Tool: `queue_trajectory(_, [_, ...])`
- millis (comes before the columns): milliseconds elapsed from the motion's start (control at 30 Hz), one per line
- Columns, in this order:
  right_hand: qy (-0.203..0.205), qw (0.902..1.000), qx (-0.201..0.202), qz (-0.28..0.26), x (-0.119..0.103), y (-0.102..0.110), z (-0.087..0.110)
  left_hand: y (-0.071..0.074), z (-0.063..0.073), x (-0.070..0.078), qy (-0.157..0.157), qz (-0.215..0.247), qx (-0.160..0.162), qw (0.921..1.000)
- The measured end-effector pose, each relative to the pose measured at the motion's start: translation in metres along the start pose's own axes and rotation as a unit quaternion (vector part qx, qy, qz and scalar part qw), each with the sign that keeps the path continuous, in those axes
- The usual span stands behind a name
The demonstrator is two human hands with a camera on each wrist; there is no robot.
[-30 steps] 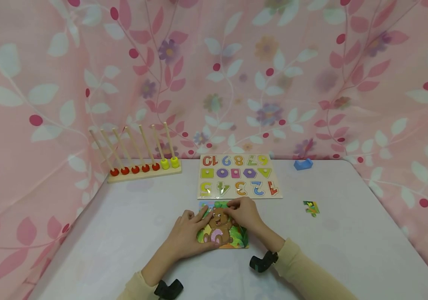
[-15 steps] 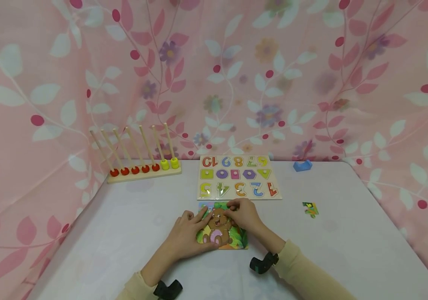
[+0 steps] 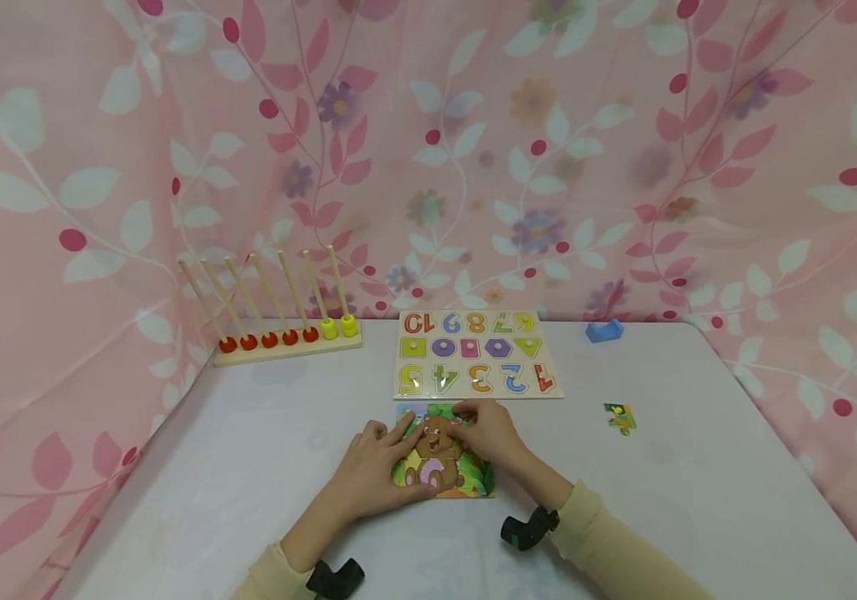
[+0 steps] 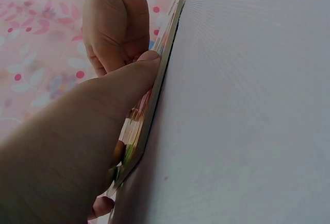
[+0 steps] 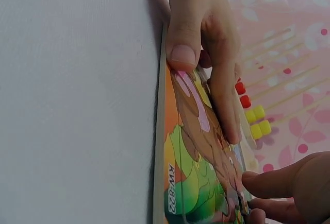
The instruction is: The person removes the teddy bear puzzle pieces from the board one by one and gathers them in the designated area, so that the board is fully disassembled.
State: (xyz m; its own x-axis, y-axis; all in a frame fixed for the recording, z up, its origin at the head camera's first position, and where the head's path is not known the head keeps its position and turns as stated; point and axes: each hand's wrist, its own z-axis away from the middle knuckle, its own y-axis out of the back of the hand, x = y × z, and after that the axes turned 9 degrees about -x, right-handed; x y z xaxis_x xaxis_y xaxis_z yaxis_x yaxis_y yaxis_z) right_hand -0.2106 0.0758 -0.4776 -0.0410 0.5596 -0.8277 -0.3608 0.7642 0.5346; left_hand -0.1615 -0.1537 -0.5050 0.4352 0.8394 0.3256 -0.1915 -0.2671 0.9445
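Head view: A bear puzzle [image 3: 436, 468] is seen lying flat on the table [image 3: 736, 508], close against the near edge of the number board [image 3: 458, 362]. The left hand [image 3: 376, 471] is laid over the puzzle's left side, its fingers spread apart and extended, with the thumb set along the near edge. The right hand [image 3: 494, 432] is placed over the puzzle's far right corner, its fingertips and thumb brought close together; whether a piece is pinched between them cannot be told. A loose piece [image 3: 623, 415] is located toward the table's right edge, well apart from the puzzle. A blue block [image 3: 604, 332] is noted near the far right corner, and the bead rack [image 3: 289, 354] at the far left corner, its seven pegs fitted with red and yellow beads. A flowered curtain [image 3: 428, 167] is hung behind the far edge.

Left wrist view: The puzzle is seen nearly edge-on as a thin slab. Its near edge is touched by the left thumb; the right hand is seen beyond.

Right wrist view: "KW-822" is printed at the puzzle's near right corner. The bear is touched by the left thumb and one straight finger. The right thumb is rested on the puzzle's surface; its fingers are partly hidden.
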Motion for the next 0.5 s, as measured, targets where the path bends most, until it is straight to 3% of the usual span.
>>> queue_trajectory(500, [0.008, 0.9997, 0.022, 0.003, 0.0015, -0.0005, -0.0072, -0.0013, -0.0003, -0.0013, 0.001, -0.006, -0.004, 1.0])
